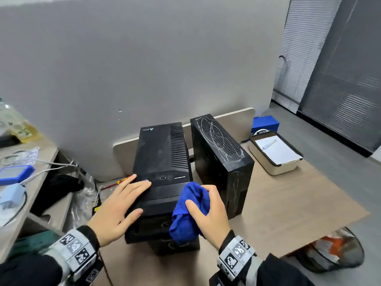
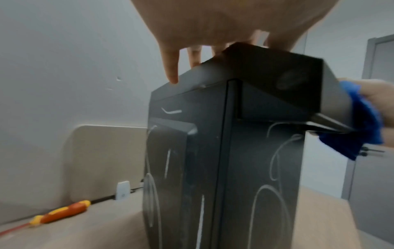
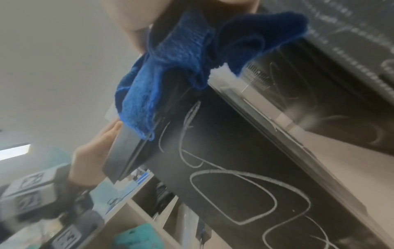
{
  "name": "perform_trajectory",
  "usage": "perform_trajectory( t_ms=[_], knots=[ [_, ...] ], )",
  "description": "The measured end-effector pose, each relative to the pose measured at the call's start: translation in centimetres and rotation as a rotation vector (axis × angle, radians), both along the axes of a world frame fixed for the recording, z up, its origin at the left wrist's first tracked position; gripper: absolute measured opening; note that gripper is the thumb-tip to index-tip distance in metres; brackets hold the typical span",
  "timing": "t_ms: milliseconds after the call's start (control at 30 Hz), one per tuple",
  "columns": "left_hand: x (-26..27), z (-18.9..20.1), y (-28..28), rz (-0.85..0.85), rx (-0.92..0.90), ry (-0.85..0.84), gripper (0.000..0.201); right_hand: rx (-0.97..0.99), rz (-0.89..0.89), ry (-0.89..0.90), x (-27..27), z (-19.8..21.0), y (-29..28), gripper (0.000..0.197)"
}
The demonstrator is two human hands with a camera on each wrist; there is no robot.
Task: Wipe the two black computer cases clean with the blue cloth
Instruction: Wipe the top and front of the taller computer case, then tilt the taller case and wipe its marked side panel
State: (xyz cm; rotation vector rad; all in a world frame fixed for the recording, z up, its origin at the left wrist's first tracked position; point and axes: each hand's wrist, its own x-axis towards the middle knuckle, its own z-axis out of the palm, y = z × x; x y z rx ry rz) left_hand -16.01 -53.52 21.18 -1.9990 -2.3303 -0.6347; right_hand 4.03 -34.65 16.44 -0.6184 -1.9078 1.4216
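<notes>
Blue cloth (image 1: 190,211) bunched in right hand (image 1: 208,215); left hand (image 1: 117,209) fingers flat on near case (image 1: 162,153).

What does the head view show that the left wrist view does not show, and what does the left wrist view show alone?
Only the head view shows the second black computer case with white scribbles on its vented top, the beige tray holding white paper, and the right hand gripping the blue cloth. Only the left wrist view shows the white scribbles down the sides of the nearer black computer case. Both show the left hand resting on this case, the cloth, and the orange and yellow screwdriver.
</notes>
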Motion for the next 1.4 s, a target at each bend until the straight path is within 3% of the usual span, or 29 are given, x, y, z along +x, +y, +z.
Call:
perform_trajectory(
  t_ms=[167, 300, 367, 467, 600, 700, 767, 867, 1000, 1067, 1200, 1400],
  knots=[
    [-2.9, 1.8, 0.9, 0.133, -0.003, -0.019, 0.055, -0.003, 0.149, -0.024, -2.7, 0.3, -2.3, 0.022],
    [-3.5, 3.6, 4.8, 0.315, -0.253, 0.115, 0.091, -0.065, 0.201, -0.016, -5.8, 1.3, -1.8, 0.016],
    [-3.7, 4.3, 5.4, 0.356, -0.388, 0.087, 0.105, -0.075, 0.176, -0.013, -7.4, 1.5, -0.6, 0.017],
    [-3.6, 5.3, 5.7, 0.370, -0.475, 0.004, 0.110, -0.059, 0.141, -0.026, -9.2, 1.1, 1.8, 0.018],
    [-3.1, 7.4, 7.5, 0.434, -0.569, -0.077, 0.097, -0.022, 0.164, -0.046, -10.3, 0.6, 3.9, 0.018],
    [-3.2, 9.5, 10.5, 0.515, -0.675, -0.138, 0.055, -0.014, 0.189, -0.040, -10.6, 0.5, 4.8, 0.018],
    [-3.7, 9.8, 12.8, 0.576, -0.708, -0.117, 0.050, -0.026, 0.218, -0.027, -10.7, 0.4, 5.3, 0.018],
    [-4.3, 9.3, 15.9, 0.699, -0.757, -0.095, 0.075, -0.066, 0.260, -0.008, -10.7, -0.3, 6.3, 0.020],
    [-4.0, 8.0, 18.7, 0.829, -0.790, -0.235, 0.119, -0.135, 0.227, -0.001, -10.2, -2.0, 8.0, 0.023],
    [-3.5, 6.7, 19.7, 0.884, -0.854, -0.191, 0.131, -0.191, 0.211, 0.011, -10.2, -2.7, 9.1, 0.023],
    [-2.8, 5.3, 20.0, 0.923, -0.846, -0.171, 0.129, -0.287, 0.157, 0.027, -11.0, -2.9, 9.8, 0.018],
    [-3.3, 5.6, 18.7, 0.835, -0.835, -0.171, 0.119, -0.301, 0.097, 0.069, -12.4, -2.4, 8.3, 0.022]
  ],
)
